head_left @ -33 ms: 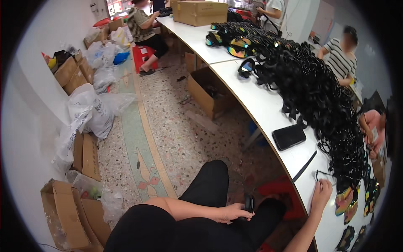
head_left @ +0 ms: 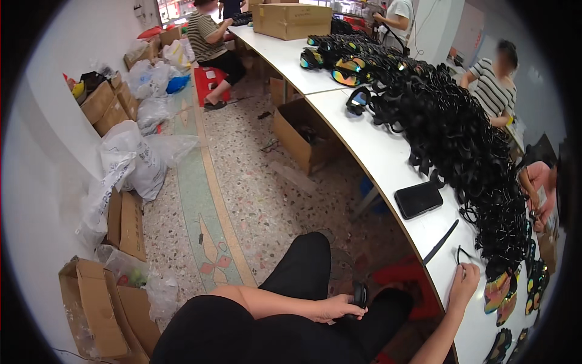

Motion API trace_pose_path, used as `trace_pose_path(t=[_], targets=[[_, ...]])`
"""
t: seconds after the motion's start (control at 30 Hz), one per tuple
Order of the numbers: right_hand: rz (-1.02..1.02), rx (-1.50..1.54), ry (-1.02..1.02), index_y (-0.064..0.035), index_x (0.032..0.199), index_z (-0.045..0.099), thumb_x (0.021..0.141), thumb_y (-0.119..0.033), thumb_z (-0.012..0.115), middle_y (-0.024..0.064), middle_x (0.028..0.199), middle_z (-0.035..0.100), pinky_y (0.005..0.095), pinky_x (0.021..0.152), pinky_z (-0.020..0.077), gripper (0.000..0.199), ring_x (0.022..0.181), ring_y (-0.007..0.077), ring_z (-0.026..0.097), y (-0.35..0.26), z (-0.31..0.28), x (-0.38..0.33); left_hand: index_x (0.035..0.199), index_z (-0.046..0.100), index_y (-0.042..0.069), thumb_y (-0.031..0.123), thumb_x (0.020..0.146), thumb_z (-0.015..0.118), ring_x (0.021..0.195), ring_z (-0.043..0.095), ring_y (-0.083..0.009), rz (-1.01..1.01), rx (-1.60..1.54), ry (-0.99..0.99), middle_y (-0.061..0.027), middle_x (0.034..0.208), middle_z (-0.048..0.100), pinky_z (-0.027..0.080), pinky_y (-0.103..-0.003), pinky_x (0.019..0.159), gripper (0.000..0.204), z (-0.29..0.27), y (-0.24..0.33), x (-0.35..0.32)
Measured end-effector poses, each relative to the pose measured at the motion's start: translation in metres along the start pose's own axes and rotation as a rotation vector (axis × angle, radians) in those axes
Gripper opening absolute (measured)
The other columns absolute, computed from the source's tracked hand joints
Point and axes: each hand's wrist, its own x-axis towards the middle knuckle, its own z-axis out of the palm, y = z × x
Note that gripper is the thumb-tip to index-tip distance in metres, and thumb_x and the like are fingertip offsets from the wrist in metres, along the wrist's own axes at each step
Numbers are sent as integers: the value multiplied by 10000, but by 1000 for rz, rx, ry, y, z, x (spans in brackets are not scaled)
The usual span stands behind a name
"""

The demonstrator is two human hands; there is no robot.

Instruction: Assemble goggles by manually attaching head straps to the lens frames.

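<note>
the left hand point(head_left: 335, 308) is seen resting on the lap, over black trousers, with its fingers curled around a small black part point(head_left: 359, 295) that stands up just past the fingertips; what kind of part it is cannot be told. the right hand point(head_left: 464, 284) is laid on the near edge of the long white table point(head_left: 388, 161), its fingers drawn together and pinching a thin black wire-like piece point(head_left: 462, 253) that loops up from the fingertips onto the tabletop. just beside that piece, a slim black strip point(head_left: 441, 241) is laid slantwise on the table, and further up the table a black phone-like slab point(head_left: 419, 199) is seen flat near the edge.

a long heap of black goggle frames and straps point(head_left: 451, 142) is spread along the far side of the table, from the hands up toward the far end, where goggles with mirrored coloured lenses point(head_left: 345, 76) are mixed in. more coloured lenses point(head_left: 498, 292) are lying just right of the right hand. a large cardboard box point(head_left: 292, 20) is set on the table's far end, and an open carton point(head_left: 302, 136) is placed on the speckled floor under the table. other people are seated along the table. white sacks point(head_left: 130, 161) and cartons are piled along the left wall.
</note>
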Motion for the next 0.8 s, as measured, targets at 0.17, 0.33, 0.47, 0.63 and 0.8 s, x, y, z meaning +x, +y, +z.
trace_pose_path(t=[0.17,0.33,0.47,0.63,0.8], targets=[[-22,19,25,9,936,562,893,-38,597,146,954,556,402,753,473,73,884,328,567,-25,-12,-10,1139,627,17,206,909,674,980,593,-107,86,22,-2,-26,958,654,418,-260,948,301,0,-10,7],[78,129,122,19,964,561,964,-91,554,164,954,598,379,734,484,110,855,318,589,-18,-13,-41,1131,624,18,204,908,675,985,594,-113,132,48,-15,-27,957,652,410,-265,972,296,3,-14,3],[111,281,217,33,1039,559,999,-116,529,124,886,598,369,738,489,158,799,277,578,-34,-25,-73,1133,624,19,204,906,680,989,596,-116,148,68,-14,-29,969,653,411,-268,975,298,8,-12,-2],[135,884,373,-23,1047,532,1052,-163,469,8,802,488,165,487,306,153,548,33,373,-113,-44,-135,1157,621,16,212,903,696,995,604,-129,201,65,-67,-39,997,660,423,-278,967,329,13,-2,-2],[717,1608,492,-136,895,486,1076,-356,371,-42,581,391,160,333,286,308,387,47,310,-177,-23,-169,1238,599,11,137,891,682,1142,601,-181,174,-182,-294,-94,1186,646,460,-299,988,378,34,12,-7]])
